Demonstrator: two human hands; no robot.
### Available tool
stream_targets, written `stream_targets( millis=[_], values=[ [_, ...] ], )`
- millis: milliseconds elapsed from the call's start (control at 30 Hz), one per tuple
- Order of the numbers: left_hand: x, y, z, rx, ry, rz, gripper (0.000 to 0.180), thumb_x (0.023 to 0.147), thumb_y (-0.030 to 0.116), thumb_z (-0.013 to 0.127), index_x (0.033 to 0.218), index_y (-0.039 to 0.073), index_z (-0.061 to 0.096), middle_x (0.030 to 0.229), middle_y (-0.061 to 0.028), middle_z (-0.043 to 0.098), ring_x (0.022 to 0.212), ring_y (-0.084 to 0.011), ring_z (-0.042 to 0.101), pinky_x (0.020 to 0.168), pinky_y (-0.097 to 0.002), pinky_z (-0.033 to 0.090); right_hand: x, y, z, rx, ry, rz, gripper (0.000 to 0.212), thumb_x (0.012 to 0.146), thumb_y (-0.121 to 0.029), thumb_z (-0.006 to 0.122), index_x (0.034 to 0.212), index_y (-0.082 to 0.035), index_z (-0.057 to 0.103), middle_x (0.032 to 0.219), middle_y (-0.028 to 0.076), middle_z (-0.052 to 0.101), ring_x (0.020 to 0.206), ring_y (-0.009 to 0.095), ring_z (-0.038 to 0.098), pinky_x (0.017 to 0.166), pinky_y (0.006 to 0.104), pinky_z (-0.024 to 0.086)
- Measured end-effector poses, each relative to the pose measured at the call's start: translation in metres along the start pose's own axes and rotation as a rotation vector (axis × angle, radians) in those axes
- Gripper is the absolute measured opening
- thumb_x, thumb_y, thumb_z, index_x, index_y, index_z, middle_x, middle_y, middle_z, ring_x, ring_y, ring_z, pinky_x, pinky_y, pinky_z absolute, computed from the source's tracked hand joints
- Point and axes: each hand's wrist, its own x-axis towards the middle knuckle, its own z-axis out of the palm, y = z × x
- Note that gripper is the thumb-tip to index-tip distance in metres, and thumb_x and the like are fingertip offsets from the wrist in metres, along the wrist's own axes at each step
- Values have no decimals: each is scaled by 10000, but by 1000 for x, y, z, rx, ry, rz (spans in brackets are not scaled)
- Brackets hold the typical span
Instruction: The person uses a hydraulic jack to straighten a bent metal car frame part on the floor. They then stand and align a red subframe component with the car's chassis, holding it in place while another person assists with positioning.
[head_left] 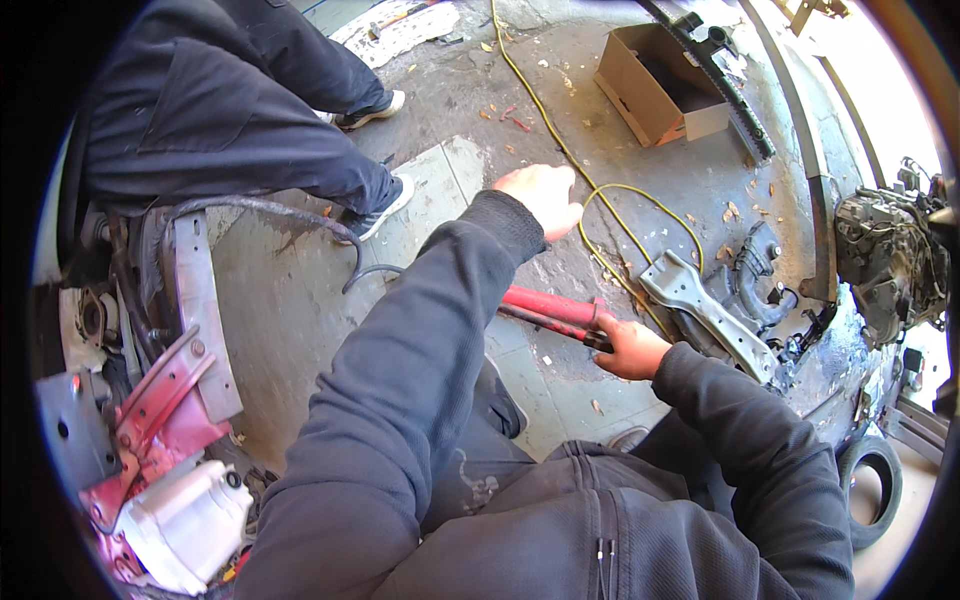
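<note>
Red tool (548,304) sits gripped in right-hand fingers (613,364).

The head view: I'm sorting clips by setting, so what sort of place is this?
Probably a vehicle repair or dismantling workshop: there is a grimy engine-like assembly at the far right, a black tire at the lower right, and bolted red metal bodywork at the left.

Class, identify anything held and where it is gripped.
Right hand: a long red-and-black tool, by its right-hand end. Left hand: nothing visibly held.
</note>
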Motion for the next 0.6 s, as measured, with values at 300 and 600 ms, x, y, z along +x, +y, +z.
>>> stream_targets(
  millis=[300, 600],
  values=[
    [-130, 58, 3, -119, -130, 76, 416, 936, 246, 715, 1294, 35, 713, 1173, -240, 767, 1171, -425, 743, 1040, -520, 596, -68, -70, -50, 841, -91, -67, 476, 1058, -129, 743, 1506, -88, 585, 1171, 65, 696, 978, 147, 672, 854, 339, 567],
    [-151, 83, 12, -3, -117, -4, 460, 968, 285, 747, 1347, 31, 683, 1266, -231, 744, 1212, -447, 732, 1044, -549, 600, -51, -14, 15, 947, 146, 261, 405, 1033, -85, 727, 1414, -51, 593, 1033, 40, 648, 765, 128, 599, 680, 314, 509]
  ],
)
